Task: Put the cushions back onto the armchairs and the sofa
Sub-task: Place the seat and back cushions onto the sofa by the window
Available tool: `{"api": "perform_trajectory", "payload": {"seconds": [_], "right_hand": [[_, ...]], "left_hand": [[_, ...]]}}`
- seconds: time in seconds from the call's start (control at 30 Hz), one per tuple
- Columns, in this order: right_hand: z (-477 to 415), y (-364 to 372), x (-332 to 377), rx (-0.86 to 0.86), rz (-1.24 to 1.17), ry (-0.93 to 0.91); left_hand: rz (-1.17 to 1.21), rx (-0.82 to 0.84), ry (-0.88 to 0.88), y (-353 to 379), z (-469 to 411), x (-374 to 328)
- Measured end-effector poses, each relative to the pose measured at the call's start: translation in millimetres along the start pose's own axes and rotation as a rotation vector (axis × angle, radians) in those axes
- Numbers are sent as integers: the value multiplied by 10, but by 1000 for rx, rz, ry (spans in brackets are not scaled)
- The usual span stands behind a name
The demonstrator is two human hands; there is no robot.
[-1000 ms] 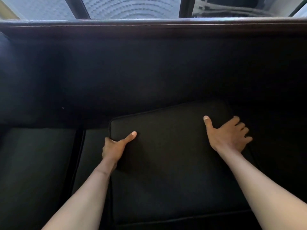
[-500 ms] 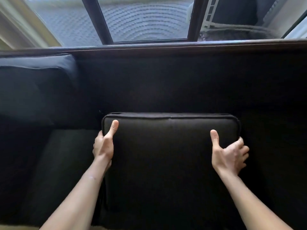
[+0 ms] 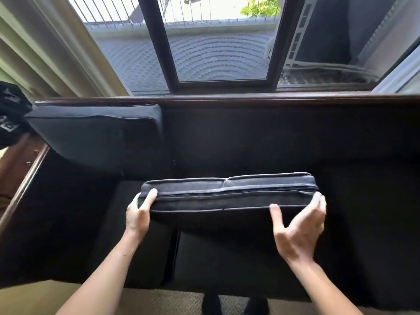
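I hold a dark square cushion [image 3: 227,196] above the middle seat of the black sofa [image 3: 250,258], turned so its piped, zipped edge faces me. My left hand [image 3: 139,213] grips its left end, fingers curled over the corner. On the right end, my right hand [image 3: 300,226] cups the cushion with thumb in front and fingers around the corner. Another dark back cushion [image 3: 97,137] leans upright against the sofa's backrest at the left. The backrest behind the held cushion and to its right is bare.
The sofa's dark wooden top rail [image 3: 227,98] runs under a window [image 3: 216,42] with pale curtains [image 3: 45,53] at the left. A wooden armrest [image 3: 22,189] bounds the sofa's left side. Beige carpet [image 3: 159,301] and my dark shoes [image 3: 211,303] show at the bottom.
The cushion, lying flat on the seat a second ago, has been lifted and tipped up by both hands. My view has pulled back and up, showing the window.
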State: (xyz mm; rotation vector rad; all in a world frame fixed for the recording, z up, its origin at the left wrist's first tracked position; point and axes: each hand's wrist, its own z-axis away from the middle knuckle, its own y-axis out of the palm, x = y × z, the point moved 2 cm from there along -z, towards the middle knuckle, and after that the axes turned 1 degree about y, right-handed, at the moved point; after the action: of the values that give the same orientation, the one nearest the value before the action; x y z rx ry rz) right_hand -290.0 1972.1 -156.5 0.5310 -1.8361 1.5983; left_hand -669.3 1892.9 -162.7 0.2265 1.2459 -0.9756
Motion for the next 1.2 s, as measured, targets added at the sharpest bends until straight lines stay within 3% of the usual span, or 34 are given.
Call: {"api": "perform_trajectory", "payload": {"seconds": [0.07,0.17,0.27,0.37,0.43,0.87,1.03,1.2], "right_hand": [[54,84,372,60,160,-239],[114,372,825,340,405,-522],[109,728,1081,594,616,-621],[24,943,1285,648,771,-706],[12,1019,1345,686,819,-768],[416,738,1086,502,633,-830],[312,265,1055,466,540,-822],[83,-362,1029,420,282,-701]], "left_hand": [[-78,66,21,-8,55,-52],[-170,135,62,69,126,-137],[-196,287,40,-50,78,-125],[-340,519,48,-214,-8,-84],[-505,543,93,-261,-65,-83],[-372,522,164,-390,138,137],[-368,482,307,-345,528,-317],[-363,443,551,-180,966,-1214]]}}
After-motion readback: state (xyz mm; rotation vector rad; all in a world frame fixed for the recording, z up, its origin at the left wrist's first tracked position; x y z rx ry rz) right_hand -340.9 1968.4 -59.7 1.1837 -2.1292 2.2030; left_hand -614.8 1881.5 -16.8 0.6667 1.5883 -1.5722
